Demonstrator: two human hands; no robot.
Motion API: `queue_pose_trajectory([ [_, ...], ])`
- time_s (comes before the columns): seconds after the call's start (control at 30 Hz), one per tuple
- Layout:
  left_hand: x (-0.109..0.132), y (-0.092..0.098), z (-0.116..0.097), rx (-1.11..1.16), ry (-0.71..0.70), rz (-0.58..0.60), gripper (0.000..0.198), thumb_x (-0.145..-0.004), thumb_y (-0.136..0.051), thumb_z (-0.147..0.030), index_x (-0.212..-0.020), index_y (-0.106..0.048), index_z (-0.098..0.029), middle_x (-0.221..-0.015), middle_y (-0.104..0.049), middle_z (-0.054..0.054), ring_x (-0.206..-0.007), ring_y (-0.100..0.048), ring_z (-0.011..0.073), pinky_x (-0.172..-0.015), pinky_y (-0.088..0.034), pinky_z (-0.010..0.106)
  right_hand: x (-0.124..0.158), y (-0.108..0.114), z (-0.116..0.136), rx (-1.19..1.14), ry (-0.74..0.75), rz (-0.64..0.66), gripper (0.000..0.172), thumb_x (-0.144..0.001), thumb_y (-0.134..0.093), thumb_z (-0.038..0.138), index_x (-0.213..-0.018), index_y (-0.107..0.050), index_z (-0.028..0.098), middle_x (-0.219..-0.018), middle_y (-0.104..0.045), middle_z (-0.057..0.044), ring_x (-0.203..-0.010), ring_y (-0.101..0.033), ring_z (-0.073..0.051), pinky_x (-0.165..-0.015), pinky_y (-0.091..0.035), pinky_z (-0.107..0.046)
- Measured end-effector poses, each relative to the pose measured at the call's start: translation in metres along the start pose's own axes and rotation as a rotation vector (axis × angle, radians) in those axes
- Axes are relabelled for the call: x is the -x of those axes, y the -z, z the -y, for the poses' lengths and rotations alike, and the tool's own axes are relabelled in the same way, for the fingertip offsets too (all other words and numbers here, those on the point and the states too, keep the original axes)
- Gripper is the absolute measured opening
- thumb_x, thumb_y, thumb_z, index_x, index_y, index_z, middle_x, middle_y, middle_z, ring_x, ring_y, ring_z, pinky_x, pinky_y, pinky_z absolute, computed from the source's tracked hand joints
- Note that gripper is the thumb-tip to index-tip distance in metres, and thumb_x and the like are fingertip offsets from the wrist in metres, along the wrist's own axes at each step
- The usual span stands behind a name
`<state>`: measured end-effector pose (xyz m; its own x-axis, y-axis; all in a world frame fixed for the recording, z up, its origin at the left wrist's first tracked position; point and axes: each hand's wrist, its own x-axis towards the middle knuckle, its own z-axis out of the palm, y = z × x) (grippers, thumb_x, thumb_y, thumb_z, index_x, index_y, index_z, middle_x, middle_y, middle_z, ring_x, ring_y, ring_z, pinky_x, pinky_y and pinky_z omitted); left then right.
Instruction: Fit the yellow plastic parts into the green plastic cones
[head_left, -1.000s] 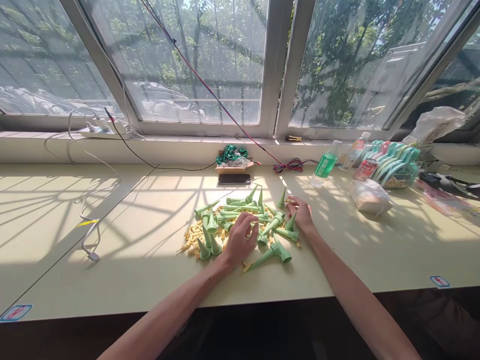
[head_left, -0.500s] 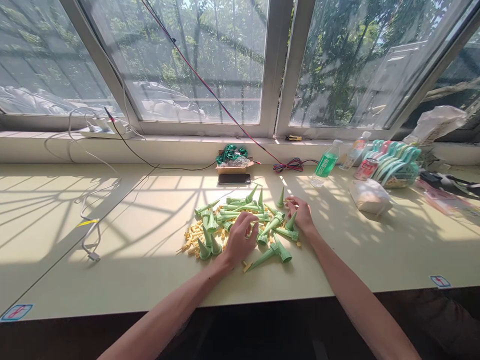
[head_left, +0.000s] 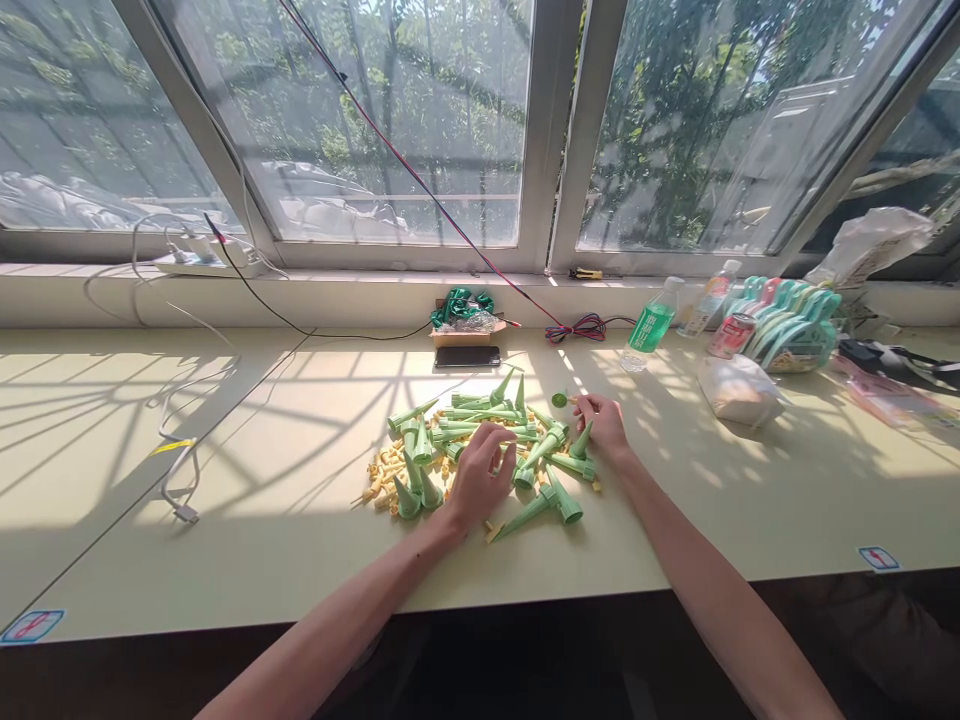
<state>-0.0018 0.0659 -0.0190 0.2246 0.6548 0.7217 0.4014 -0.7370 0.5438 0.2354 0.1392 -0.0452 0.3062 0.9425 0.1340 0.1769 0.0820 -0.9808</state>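
My right hand [head_left: 602, 425] pinches a small yellow plastic stem [head_left: 572, 401] beside a round green plastic end [head_left: 559, 400]; my left hand [head_left: 484, 475], fingers loosely parted, hovers among green plastic cones [head_left: 546, 447].

Partial view of green cones [head_left: 423, 446] and yellow pieces [head_left: 390, 464] behind left hand [head_left: 484, 480], too-small detail on round green piece [head_left: 559, 400] in right hand [head_left: 601, 424], bottom-edge cut through 2 forearms [head_left: 360, 612], illegible print on green-labelled bottle [head_left: 651, 327]

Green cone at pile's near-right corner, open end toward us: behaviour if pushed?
The green cone likely rolls in an arc: it's tapered and lies on its side. Probably light, since its end looks hollow. It may nudge the neighbouring cone, apparently touching it.
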Motion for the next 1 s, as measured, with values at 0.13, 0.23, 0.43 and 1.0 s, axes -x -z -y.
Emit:
queue_pose_trajectory([
  [0.13,0.0003,-0.0002,0.0001,0.001,0.003,0.003,0.009,-0.094,-0.052,-0.014,-0.097,-0.058,-0.019,-0.093,-0.058,0.003,-0.058,-0.048,0.0066,-0.049,-0.043,0.02,0.002,-0.0005,0.0039,-0.03,-0.008,0.006,0.045,-0.077,-0.063,0.058,-0.063,-0.06,0.015,-0.061,-0.059,-0.003,-0.04,-0.046,-0.009,-0.035,-0.035,-0.023],
  [0.23,0.0002,-0.0004,0.0,0.002,0.005,0.003,0.008,-0.094,-0.051,-0.015,-0.096,-0.058,-0.019,-0.093,-0.058,0.003,-0.058,-0.048,0.0069,-0.049,-0.043,0.02,0.0018,-0.0007,0.004,-0.041,-0.012,0.007,0.047,-0.076,-0.065,0.06,-0.065,-0.06,0.015,-0.062,-0.059,-0.004,-0.041,-0.047,-0.01,-0.035,-0.035,-0.023],
  [0.43,-0.0001,-0.0002,-0.0005,0.002,0.007,0.008,0.009,-0.094,-0.051,-0.016,-0.097,-0.059,-0.019,-0.093,-0.058,0.003,-0.059,-0.049,0.0071,-0.049,-0.043,0.02,0.0018,0.0001,0.005,-0.084,-0.016,0.04,0.044,-0.075,-0.067,0.058,-0.072,-0.064,0.014,-0.066,-0.061,-0.003,-0.043,-0.047,-0.009,-0.039,-0.038,-0.023],
  [1.0,-0.0002,-0.0005,-0.0005,0.003,0.003,0.009,0.009,-0.094,-0.051,-0.016,-0.097,-0.059,-0.019,-0.093,-0.059,0.003,-0.058,-0.049,0.0069,-0.048,-0.043,0.02,-0.0009,0.0058,0.0002,0.051,0.05,-0.1,0.033,-0.072,-0.074,0.048,-0.084,-0.07,0.018,-0.075,-0.072,-0.007,-0.049,-0.06,-0.015,-0.052,-0.049,-0.03],
])
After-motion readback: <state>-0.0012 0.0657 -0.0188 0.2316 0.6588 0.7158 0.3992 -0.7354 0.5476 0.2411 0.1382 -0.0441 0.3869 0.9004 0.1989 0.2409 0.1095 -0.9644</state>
